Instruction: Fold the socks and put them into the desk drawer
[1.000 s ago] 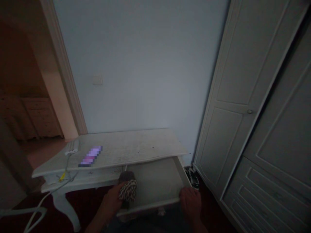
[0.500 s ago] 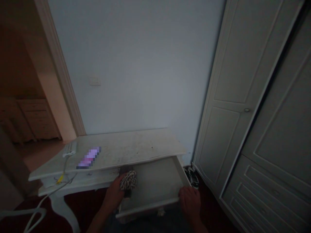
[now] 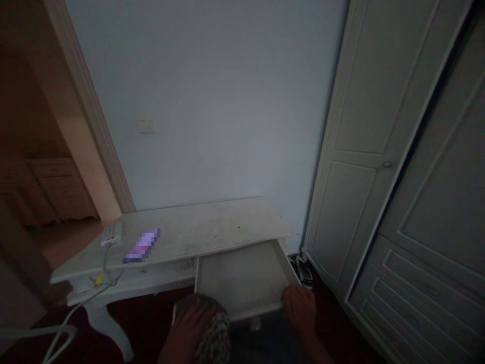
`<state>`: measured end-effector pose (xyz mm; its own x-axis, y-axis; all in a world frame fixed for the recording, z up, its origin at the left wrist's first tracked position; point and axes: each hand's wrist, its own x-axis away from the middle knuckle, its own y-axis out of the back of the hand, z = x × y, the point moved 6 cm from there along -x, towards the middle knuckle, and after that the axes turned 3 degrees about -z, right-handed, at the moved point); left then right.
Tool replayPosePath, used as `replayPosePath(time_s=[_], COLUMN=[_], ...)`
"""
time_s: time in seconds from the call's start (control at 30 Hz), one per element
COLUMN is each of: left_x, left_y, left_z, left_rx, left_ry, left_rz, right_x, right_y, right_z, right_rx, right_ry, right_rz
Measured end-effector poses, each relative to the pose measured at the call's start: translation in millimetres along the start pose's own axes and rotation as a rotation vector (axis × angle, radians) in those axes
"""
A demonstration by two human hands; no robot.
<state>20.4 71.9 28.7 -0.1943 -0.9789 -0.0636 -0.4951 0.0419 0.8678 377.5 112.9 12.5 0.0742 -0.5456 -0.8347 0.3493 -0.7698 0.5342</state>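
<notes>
A white drawer (image 3: pixel 246 283) is pulled out from the white table (image 3: pixel 212 222), its grey inside showing no contents. At its front left corner, my left hand (image 3: pixel 191 326) has its fingers over a leopard-print cloth (image 3: pixel 215 336) with a plain dark part. The cloth hangs over the drawer's front edge and hides that corner. My right hand (image 3: pixel 299 308) is closed on the drawer's front right corner, fingers curled over the rim. A knob (image 3: pixel 255 324) shows on the drawer front.
A phone-like pixelated thing (image 3: pixel 142 246) and a white power strip (image 3: pixel 111 232) with a cable lie on the table's left. Black-and-white shoes (image 3: pixel 302 270) stand on the dark red floor right of the drawer. A white wardrobe (image 3: pixel 341 202) rises at the right.
My left hand has moved with the cloth from the drawer's left side toward me, to its front left corner. The cloth is now spread wider. My right hand stays on the corner.
</notes>
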Motion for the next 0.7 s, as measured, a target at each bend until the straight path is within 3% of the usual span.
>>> replayPosePath(time_s=[0.1,0.23,0.3,0.37,0.47,0.6,0.7], left_x=[-17,-46,-55,-58,-53,-40,-34], left_y=[-34.8,-55.0,-63.6,-69.9,-66.6,-29.1,-4.6], left_z=[-41,-103,-119,-120,-100,-70,-64], left_rx=[-0.196,-0.161,-0.139,-0.115,-0.093,-0.087,-0.085], left_ry=[0.020,-0.084,-0.131,-0.140,-0.089,0.031,0.092], left_rz=[0.184,0.161,0.164,0.177,0.187,0.124,0.101], right_x=[-2,-2,-1,1,4,5,5], right_y=[2,1,1,0,-3,-3,-3], right_z=[2,2,0,-1,-4,-5,-3], right_rx=[0.006,-0.003,0.004,0.012,0.006,-0.005,0.006], right_ry=[0.023,0.017,0.013,0.032,0.077,0.084,0.078], right_rz=[0.006,0.013,-0.013,-0.018,0.025,0.042,0.028])
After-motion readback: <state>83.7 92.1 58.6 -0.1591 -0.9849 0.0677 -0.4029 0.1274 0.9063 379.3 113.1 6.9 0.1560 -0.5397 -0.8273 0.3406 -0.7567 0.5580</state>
